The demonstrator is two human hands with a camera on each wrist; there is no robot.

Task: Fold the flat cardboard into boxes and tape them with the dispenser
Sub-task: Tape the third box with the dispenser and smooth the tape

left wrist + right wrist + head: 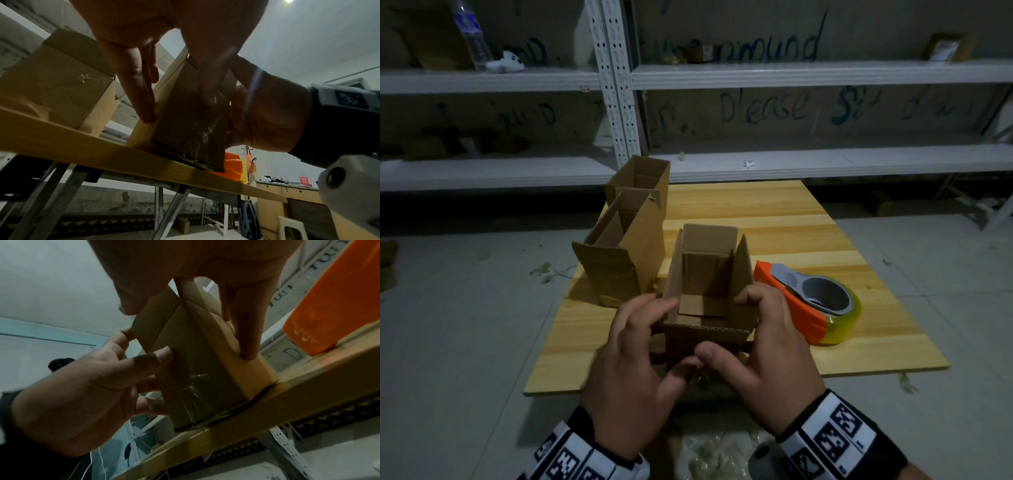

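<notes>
A small cardboard box (709, 274) stands upright on the wooden board (756, 219), top flaps open. My left hand (637, 346) grips its left side, fingers on the wall and thumb on the near face. My right hand (770, 342) grips the right side, thumb also on the near face. In the left wrist view the fingers (135, 84) lie along the box (185, 116); wrinkled clear tape shows low on its near face. In the right wrist view the fingers (246, 331) press the box's (195, 361) right wall. The orange tape dispenser (808, 301) lies just right of the box.
Two more open cardboard boxes stand behind and to the left, one near (619, 260) and one farther back (640, 181). White metal shelves (791, 75) run along the wall beyond the board. Crumpled tape scraps (709, 455) lie on the floor between my wrists.
</notes>
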